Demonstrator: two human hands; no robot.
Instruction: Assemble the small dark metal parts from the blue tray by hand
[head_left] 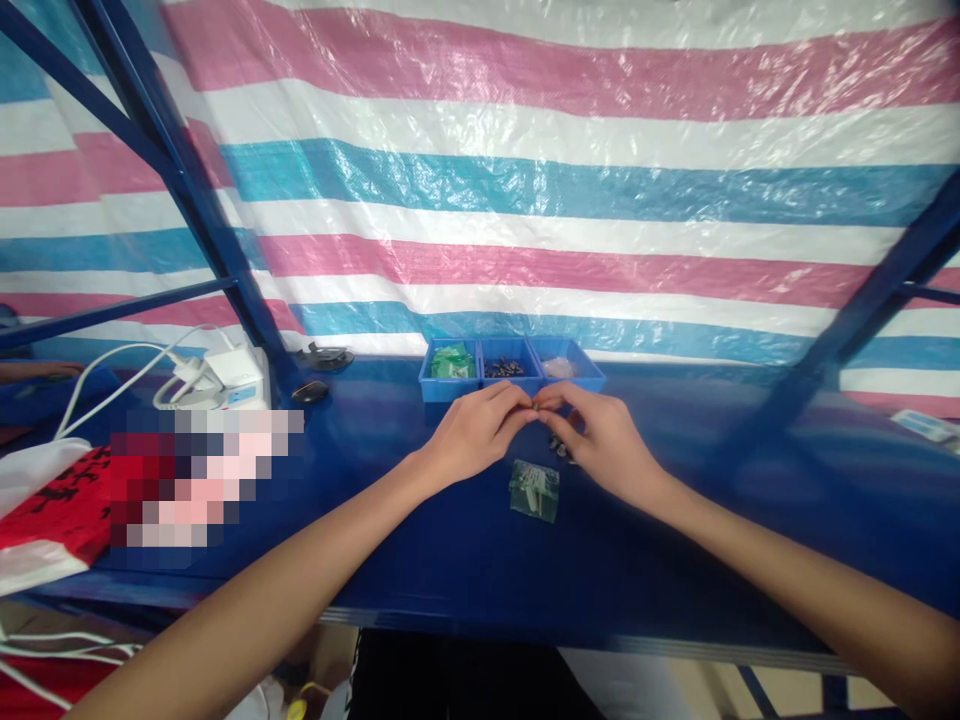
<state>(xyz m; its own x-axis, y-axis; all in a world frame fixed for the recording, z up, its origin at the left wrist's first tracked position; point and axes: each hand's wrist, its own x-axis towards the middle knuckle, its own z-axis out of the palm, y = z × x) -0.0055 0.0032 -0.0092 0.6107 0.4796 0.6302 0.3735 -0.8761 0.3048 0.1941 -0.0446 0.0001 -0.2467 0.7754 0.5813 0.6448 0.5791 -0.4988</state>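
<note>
My left hand [484,425] and my right hand [600,435] meet fingertip to fingertip above the blue table. Both are closed in a pinch on one small dark piece [536,406], too small to name and mostly covered by the fingers. Several small dark pieces [556,446] lie on the table, partly hidden beside my right hand. Nearer to me is a small clear bag [535,491] with a greenish tint and pale strips inside.
Behind my hands stand three joined blue bins: one with green-tinted bags [453,362], one with dark small parts [503,368], one with whitish clear material [559,368]. A black mouse [310,391], a white power strip [247,390] with cables and a red bag [56,510] are at left.
</note>
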